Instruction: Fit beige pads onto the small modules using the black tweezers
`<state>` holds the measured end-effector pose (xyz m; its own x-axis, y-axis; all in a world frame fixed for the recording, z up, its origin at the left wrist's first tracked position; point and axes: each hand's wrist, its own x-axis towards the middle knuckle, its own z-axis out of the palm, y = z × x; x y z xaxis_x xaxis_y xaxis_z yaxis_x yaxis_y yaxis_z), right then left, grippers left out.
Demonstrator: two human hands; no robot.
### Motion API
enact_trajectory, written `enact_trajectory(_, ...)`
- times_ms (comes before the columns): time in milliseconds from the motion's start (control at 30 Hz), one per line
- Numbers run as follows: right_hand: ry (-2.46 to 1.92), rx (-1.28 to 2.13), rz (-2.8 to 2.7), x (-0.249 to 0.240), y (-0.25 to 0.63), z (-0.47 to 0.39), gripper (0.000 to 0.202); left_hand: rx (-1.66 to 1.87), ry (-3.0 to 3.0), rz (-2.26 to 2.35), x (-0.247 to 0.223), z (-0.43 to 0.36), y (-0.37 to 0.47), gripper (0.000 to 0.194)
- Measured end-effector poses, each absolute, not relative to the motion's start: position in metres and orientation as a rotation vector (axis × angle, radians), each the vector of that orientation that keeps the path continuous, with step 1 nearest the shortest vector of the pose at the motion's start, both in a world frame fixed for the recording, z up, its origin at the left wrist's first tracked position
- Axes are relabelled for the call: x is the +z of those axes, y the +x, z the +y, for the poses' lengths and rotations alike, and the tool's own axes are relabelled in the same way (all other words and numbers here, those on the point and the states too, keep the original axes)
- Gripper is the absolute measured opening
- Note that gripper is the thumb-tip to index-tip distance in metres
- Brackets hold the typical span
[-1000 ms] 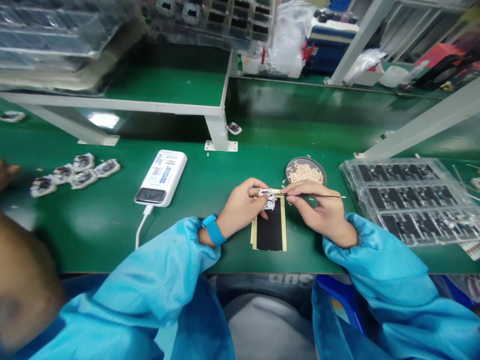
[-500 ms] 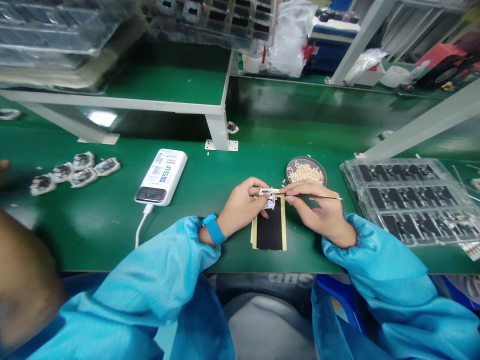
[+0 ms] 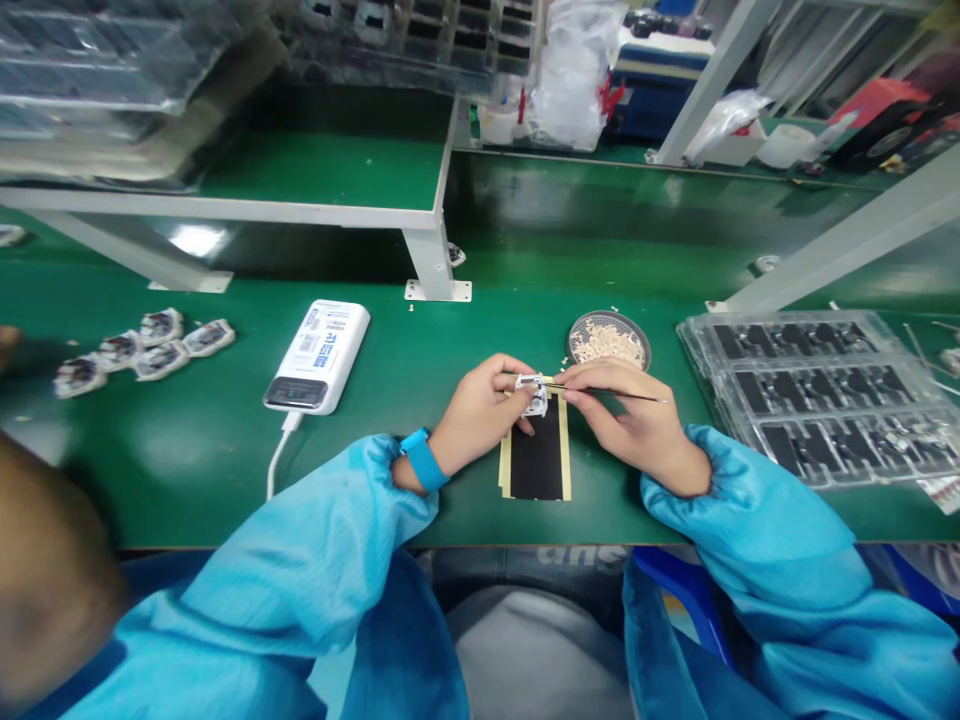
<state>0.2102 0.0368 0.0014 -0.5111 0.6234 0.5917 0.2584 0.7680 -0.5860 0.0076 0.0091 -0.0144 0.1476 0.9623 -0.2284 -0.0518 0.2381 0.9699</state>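
Note:
My left hand (image 3: 491,408) grips a small white plastic housing (image 3: 533,396) between thumb and fingers, above a black sheet with yellow edges (image 3: 537,462). My right hand (image 3: 626,415) is closed around a thin dark tool (image 3: 630,395), either tweezers or a pick; I cannot tell which. Its tip reaches the housing, and its other end points right. What the tip touches is too small to make out. Just behind my right hand sits a round dark dish (image 3: 609,340) full of small beige pieces.
Clear plastic trays (image 3: 817,390) with black parts lie at the right. A white power bank (image 3: 319,357) with a cable and several white housings (image 3: 159,345) are at the left. A shelf leg (image 3: 431,262) stands behind. Part of another person (image 3: 52,580) shows at the left edge.
The whole view has shifted slightly. Both hands keep their hold, and the tool in my right hand has tilted a little against the white housing.

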Motion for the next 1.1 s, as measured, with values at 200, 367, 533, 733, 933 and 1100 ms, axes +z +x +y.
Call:
enact_trajectory(200,-0.68,0.581,-2.117,0.001,0.212,0.039,0.025,0.994,1.096,1.121,-0.019,0.011,0.004,0.03)
enact_trajectory(367,-0.671,0.643,-2.045,0.004,0.213,0.037,0.026,1.029,1.095,1.116,-0.016,0.014,0.002,0.038)
enact_trajectory(533,-0.626,0.685,-1.943,0.008,0.212,0.035,0.028,1.123,1.044,1.102,-0.007,0.014,0.0,0.036)
enact_trajectory(733,-0.636,0.648,-2.013,0.006,0.212,0.035,0.028,1.182,1.047,1.118,-0.003,0.011,-0.001,0.039)
enact_trajectory(933,-0.612,0.616,-1.998,0.007,0.211,0.033,0.027,1.234,1.087,1.16,-0.005,0.012,-0.003,0.039)
enact_trajectory(1100,-0.67,0.602,-2.022,0.006,0.212,0.034,0.026,1.236,1.089,1.187,-0.007,0.011,-0.003,0.041)
